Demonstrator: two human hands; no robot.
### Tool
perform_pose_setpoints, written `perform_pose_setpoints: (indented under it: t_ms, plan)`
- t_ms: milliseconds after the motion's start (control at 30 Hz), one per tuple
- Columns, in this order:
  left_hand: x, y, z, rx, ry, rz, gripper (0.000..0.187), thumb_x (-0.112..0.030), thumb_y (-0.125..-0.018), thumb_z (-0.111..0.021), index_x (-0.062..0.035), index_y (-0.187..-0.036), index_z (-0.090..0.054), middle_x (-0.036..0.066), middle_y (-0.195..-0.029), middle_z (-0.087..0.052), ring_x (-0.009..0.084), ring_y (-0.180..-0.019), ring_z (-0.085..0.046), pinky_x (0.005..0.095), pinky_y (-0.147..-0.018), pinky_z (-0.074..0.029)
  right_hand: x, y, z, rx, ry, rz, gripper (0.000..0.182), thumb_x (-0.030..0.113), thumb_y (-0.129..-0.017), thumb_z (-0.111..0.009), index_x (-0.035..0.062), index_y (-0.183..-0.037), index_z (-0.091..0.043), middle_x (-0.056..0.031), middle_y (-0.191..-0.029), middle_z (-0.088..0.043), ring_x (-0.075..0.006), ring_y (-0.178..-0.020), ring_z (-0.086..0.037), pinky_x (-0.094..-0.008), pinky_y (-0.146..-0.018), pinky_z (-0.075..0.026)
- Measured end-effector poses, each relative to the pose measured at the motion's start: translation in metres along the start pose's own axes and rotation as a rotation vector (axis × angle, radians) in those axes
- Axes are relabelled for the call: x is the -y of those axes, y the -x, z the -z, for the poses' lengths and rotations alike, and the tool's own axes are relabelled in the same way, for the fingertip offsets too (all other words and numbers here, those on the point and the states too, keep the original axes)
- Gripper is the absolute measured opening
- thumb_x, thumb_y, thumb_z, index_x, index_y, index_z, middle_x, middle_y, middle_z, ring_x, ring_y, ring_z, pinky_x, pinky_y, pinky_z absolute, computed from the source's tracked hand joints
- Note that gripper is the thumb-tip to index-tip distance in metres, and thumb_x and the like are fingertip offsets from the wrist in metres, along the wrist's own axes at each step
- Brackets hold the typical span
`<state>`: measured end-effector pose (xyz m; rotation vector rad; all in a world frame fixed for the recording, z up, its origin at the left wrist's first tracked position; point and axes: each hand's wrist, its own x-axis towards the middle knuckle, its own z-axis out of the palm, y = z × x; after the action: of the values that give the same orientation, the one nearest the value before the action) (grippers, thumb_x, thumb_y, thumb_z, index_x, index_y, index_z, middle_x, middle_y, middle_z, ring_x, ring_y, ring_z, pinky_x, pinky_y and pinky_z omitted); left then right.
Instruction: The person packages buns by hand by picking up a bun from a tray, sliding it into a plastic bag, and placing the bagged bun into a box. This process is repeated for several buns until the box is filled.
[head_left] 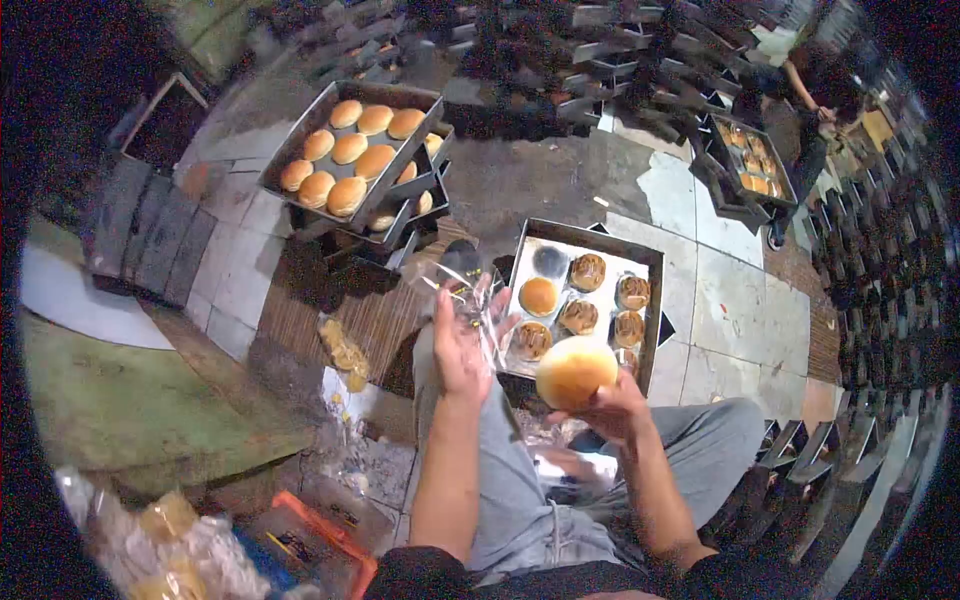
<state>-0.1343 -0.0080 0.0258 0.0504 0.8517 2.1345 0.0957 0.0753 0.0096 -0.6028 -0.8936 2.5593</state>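
My right hand (pixel 622 405) is closed on a round golden bun (pixel 577 373), held above my lap. To its left my left hand (pixel 460 345) is raised, fingers spread upward, with a clear plastic bag (pixel 484 315) against its palm and fingers. Just beyond both hands stands a dark tray (pixel 655 300) with a light liner. In it lie several wrapped buns with brown topping (pixel 587 271) and a plain golden bun (pixel 538 296). The near edge of the tray is partly hidden by the held bun.
Stacked trays (pixel 275 165) of plain buns stand at upper left. Another person (pixel 825 110) is at upper right beside a tray of buns (pixel 748 160). Dark racks (pixel 880 290) line the right side. Plastic bags (pixel 165 540) and an orange-edged box (pixel 320 535) are at lower left.
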Motion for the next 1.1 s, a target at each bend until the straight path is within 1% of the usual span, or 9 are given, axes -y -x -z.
perform_pose_setpoints:
  t_ms: [167,300,367,433,633,700,833,933,1100]
  plan:
    - [0.015,0.026,-0.005,-0.1,0.084,0.119,0.061,-0.055,-0.106,-0.043,-0.0087,-0.145,-0.046,0.022,-0.146,-0.053,0.0445,-0.129,-0.056,0.0613,-0.102,-0.05,0.025,0.03,-0.094,-0.076,1.199,0.647,0.059,0.005,-0.082,-0.08,0.0008,-0.136,-0.059,-0.0193,-0.131,-0.065,-0.0354,-0.12,-0.065,-0.0426,-0.104,-0.051]
    - [0.028,0.053,-0.019,0.151,0.277,0.304,0.078,-0.058,-0.107,-0.034,0.0053,-0.151,-0.039,0.027,-0.146,-0.052,0.0425,-0.128,-0.056,0.0567,-0.107,-0.047,0.003,0.044,-0.087,0.097,1.481,0.969,0.064,-0.004,-0.08,-0.073,0.0011,-0.141,-0.055,-0.0218,-0.138,-0.06,-0.0415,-0.132,-0.056,-0.0478,-0.108,-0.048]
    - [0.045,0.069,-0.024,0.396,0.085,0.089,0.074,-0.058,-0.107,-0.033,0.0042,-0.144,-0.048,0.025,-0.14,-0.058,0.0372,-0.124,-0.06,0.0481,-0.109,-0.047,0.008,0.044,-0.086,0.032,1.545,0.887,0.068,-0.002,-0.078,-0.074,0.0002,-0.143,-0.053,-0.0234,-0.144,-0.055,-0.0421,-0.137,-0.052,-0.05,-0.111,-0.046]
    - [0.066,0.086,-0.04,-0.007,-0.098,-0.029,0.065,-0.053,-0.11,-0.033,0.0009,-0.141,-0.052,0.019,-0.133,-0.063,0.0326,-0.117,-0.063,0.0448,-0.104,-0.049,0.006,0.044,-0.081,-0.031,1.518,0.796,0.07,-0.001,-0.077,-0.074,0.0003,-0.144,-0.053,-0.024,-0.148,-0.051,-0.0427,-0.142,-0.046,-0.0508,-0.115,-0.041]
    - [0.113,0.08,-0.022,0.05,0.071,0.037,0.065,-0.051,-0.109,-0.036,-0.0041,-0.154,-0.036,0.022,-0.145,-0.053,0.0393,-0.118,-0.065,0.0532,-0.094,-0.058,-0.002,0.021,-0.08,-0.204,1.496,0.645,0.049,0.0,-0.092,-0.065,0.0003,-0.14,-0.057,-0.0236,-0.149,-0.052,-0.0401,-0.144,-0.044,-0.0469,-0.113,-0.043]
    - [0.089,0.065,-0.004,0.364,0.125,0.153,0.062,-0.05,-0.109,-0.039,-0.0031,-0.149,-0.042,0.015,-0.137,-0.06,0.0274,-0.118,-0.064,0.0414,-0.097,-0.055,0.001,0.021,-0.087,-0.196,1.536,0.642,0.042,-0.001,-0.092,-0.064,0.0001,-0.134,-0.062,-0.0226,-0.135,-0.063,-0.0403,-0.13,-0.058,-0.0419,-0.104,-0.05]
    - [0.08,0.063,-0.008,0.124,0.174,0.318,0.066,-0.055,-0.106,-0.042,-0.0029,-0.147,-0.045,0.015,-0.128,-0.065,0.027,-0.108,-0.069,0.0408,-0.086,-0.061,-0.004,0.026,-0.088,-0.212,0.976,0.266,0.019,0.002,-0.089,-0.069,-0.0019,-0.108,-0.068,-0.0085,-0.093,-0.073,-0.0207,-0.086,-0.069,-0.0315,-0.081,-0.054]
    - [0.079,0.06,-0.013,0.018,0.047,0.204,0.068,-0.057,-0.103,-0.046,-0.0071,-0.149,-0.043,0.019,-0.133,-0.063,0.0376,-0.111,-0.069,0.0497,-0.084,-0.064,0.018,0.042,-0.063,0.511,0.954,-0.024,0.011,0.008,-0.094,-0.07,-0.0007,-0.1,-0.069,-0.0089,-0.089,-0.072,-0.0192,-0.081,-0.068,-0.0349,-0.075,-0.053]
    - [0.061,0.059,-0.006,0.071,0.182,0.151,0.063,-0.054,-0.105,-0.043,-0.009,-0.149,-0.044,0.018,-0.138,-0.061,0.0371,-0.116,-0.068,0.0512,-0.087,-0.063,0.029,0.054,-0.072,0.088,0.841,-0.078,0.01,0.009,-0.097,-0.068,-0.0009,-0.099,-0.067,-0.0051,-0.089,-0.07,-0.0116,-0.076,-0.064,-0.0285,-0.068,-0.052]
